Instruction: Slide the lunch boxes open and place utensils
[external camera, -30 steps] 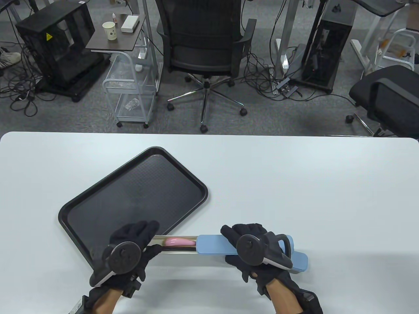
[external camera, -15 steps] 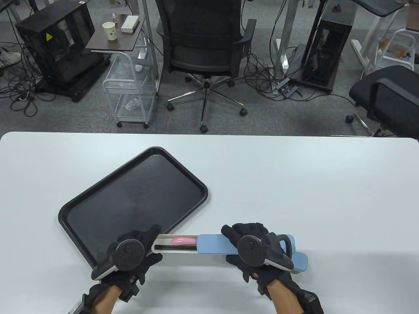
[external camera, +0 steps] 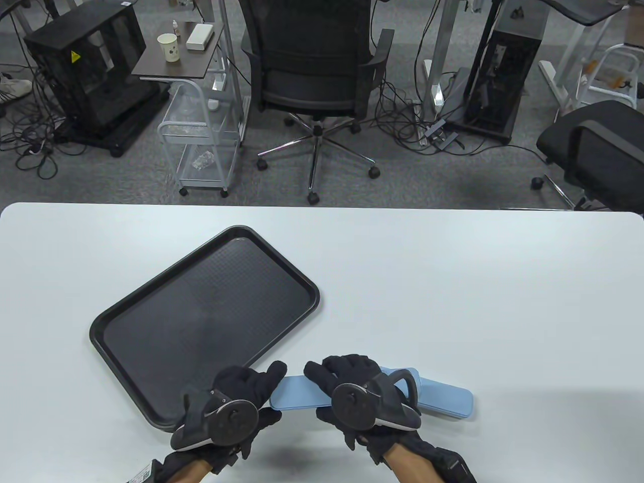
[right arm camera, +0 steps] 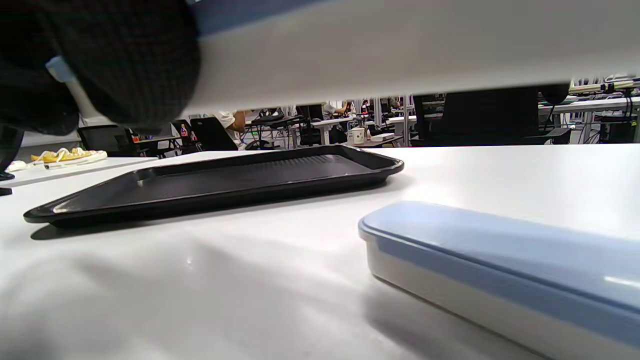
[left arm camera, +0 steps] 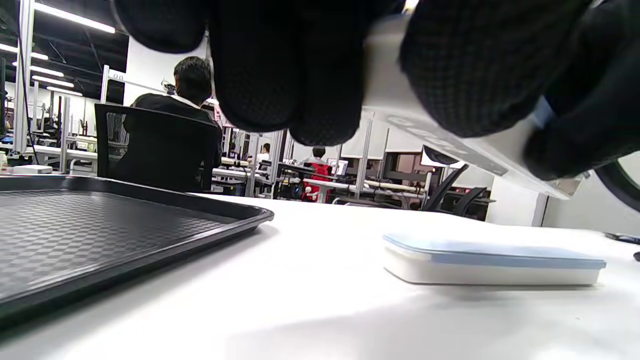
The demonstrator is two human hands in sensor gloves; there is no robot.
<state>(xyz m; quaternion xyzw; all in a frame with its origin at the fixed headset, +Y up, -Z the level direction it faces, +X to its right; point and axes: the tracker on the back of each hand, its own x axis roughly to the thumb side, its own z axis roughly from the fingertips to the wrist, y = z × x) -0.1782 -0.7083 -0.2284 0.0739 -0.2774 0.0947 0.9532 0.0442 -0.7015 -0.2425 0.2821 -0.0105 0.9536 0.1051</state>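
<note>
A long utensil box with a blue lid [external camera: 297, 395] is held by both hands just above the table. My left hand [external camera: 259, 392] grips its left end. My right hand [external camera: 329, 395] grips its middle. The lid covers the box and no utensil shows. In the left wrist view my fingers [left arm camera: 300, 75] wrap the box's white base [left arm camera: 450, 145]. In the right wrist view the base [right arm camera: 400, 55] spans the top beside my fingers [right arm camera: 100, 65]. A second closed blue-lidded box [external camera: 448, 400] lies on the table under my right hand, also in the wrist views [left arm camera: 492, 260] [right arm camera: 500, 265].
A black tray [external camera: 201, 322] lies at an angle on the white table [external camera: 453, 302], just left of and behind my hands; it also shows in both wrist views [left arm camera: 100, 230] [right arm camera: 225, 180]. Office chairs and carts stand beyond the far table edge.
The box was slid open with a pink utensil showing. The left hand has moved right and the lid left, so the gap is gone and the pink utensil is hidden.
</note>
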